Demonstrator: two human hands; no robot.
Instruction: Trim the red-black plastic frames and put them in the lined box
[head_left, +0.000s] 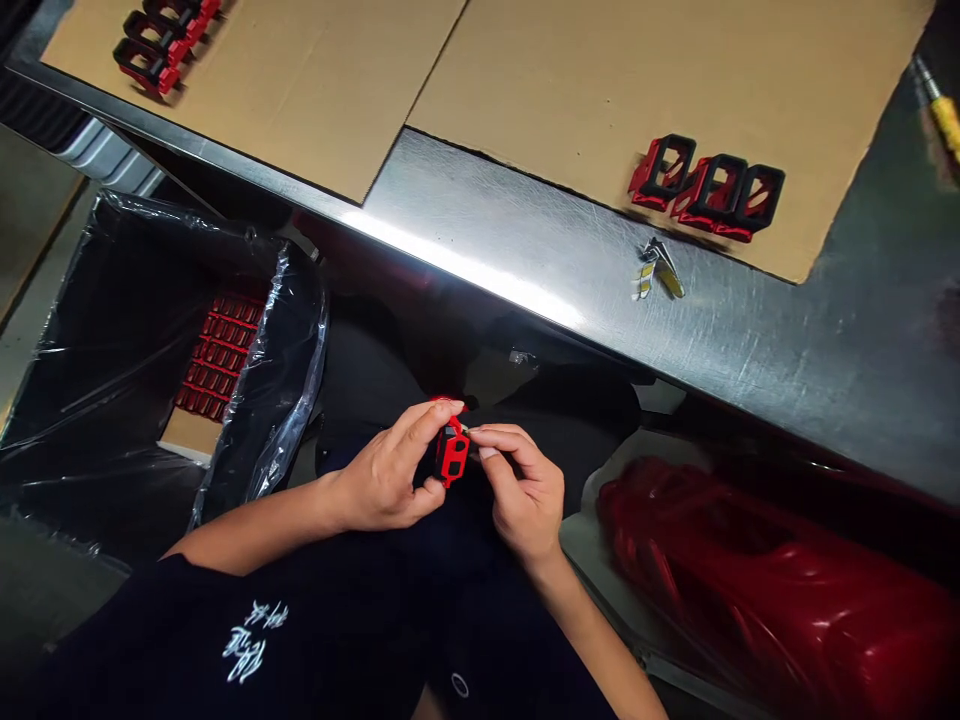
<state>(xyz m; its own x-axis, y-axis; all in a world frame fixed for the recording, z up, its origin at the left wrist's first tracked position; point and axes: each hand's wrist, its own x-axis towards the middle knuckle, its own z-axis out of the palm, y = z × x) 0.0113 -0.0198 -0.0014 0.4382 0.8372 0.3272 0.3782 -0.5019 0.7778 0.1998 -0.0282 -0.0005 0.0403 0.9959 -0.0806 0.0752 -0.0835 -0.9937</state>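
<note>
My left hand [397, 468] grips a small red and black plastic part [453, 456] above my lap, thumb and fingers on its opposite ends. Close against the part's right side is my right hand [525, 490], its thumb and forefinger pinched together. Whatever lies in that pinch is too small to make out. On the cardboard [525, 80] at the right stand several like red and black parts [716, 190]. More of the same parts [161, 45] sit in a row at the far left of the other cardboard sheet [300, 90].
A nail clipper-like metal tool [658, 270] lies on the steel table [480, 220]. To my left, a bin lined with clear plastic [97, 290] holds rows of red parts [221, 355]. A red plastic bag [780, 590] is at my right. A yellow-handled tool [943, 115] lies at the far right.
</note>
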